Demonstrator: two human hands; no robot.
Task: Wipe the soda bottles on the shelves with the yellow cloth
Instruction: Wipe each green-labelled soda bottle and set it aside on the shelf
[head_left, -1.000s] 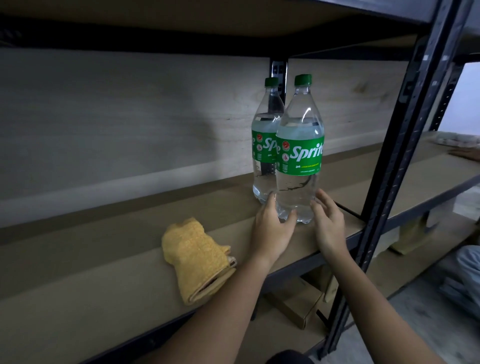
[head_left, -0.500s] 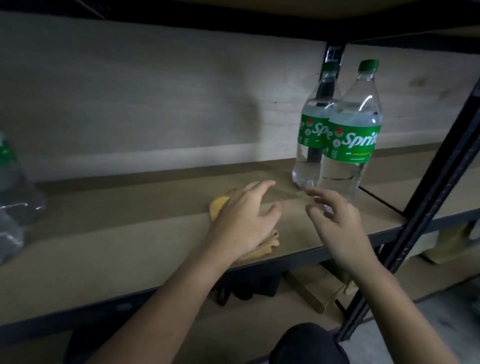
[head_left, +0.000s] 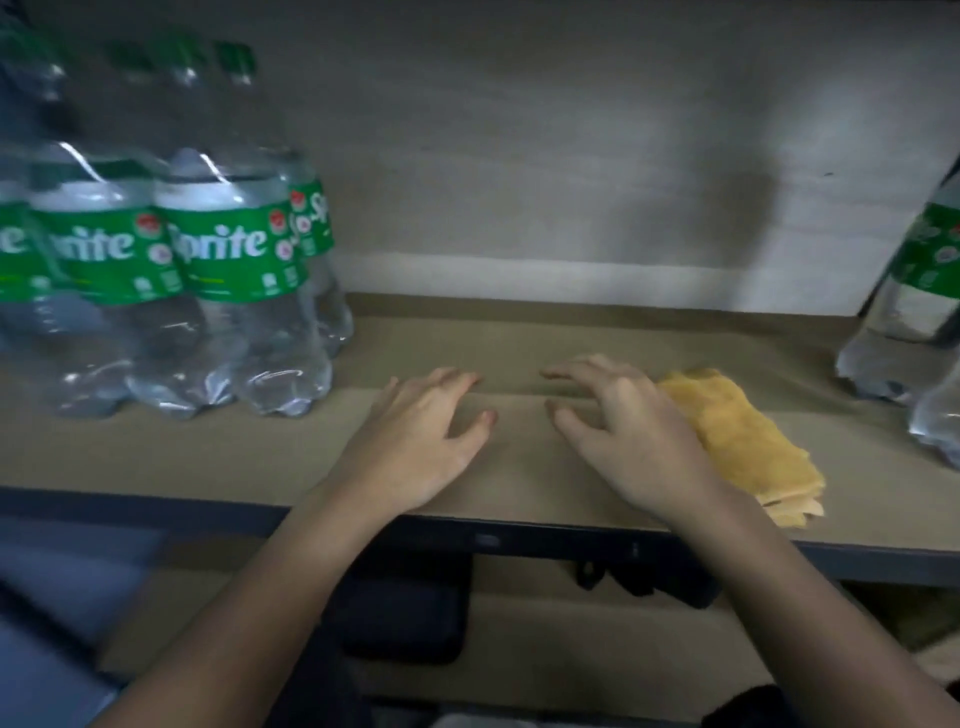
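A group of several clear Sprite bottles (head_left: 228, 291) with green labels stands at the left of the brown shelf (head_left: 260, 457). Two more Sprite bottles (head_left: 914, 291) stand at the right edge of view, partly cut off. The folded yellow cloth (head_left: 748, 441) lies on the shelf near its front edge, right of centre. My left hand (head_left: 421, 441) hovers over the middle of the shelf with fingers spread, holding nothing. My right hand (head_left: 623, 436) is beside it, fingers loosely bent and empty, its back partly covering the cloth's left end.
A pale board (head_left: 571, 156) closes the back of the shelf. The dark metal front rail (head_left: 156, 512) runs under the shelf edge. Below it a lower shelf holds dark objects (head_left: 410, 618).
The view swung left, bringing the left bottle group into sight. Both hands left the two right bottles and moved left past the cloth, which now lies to the right of my right hand.
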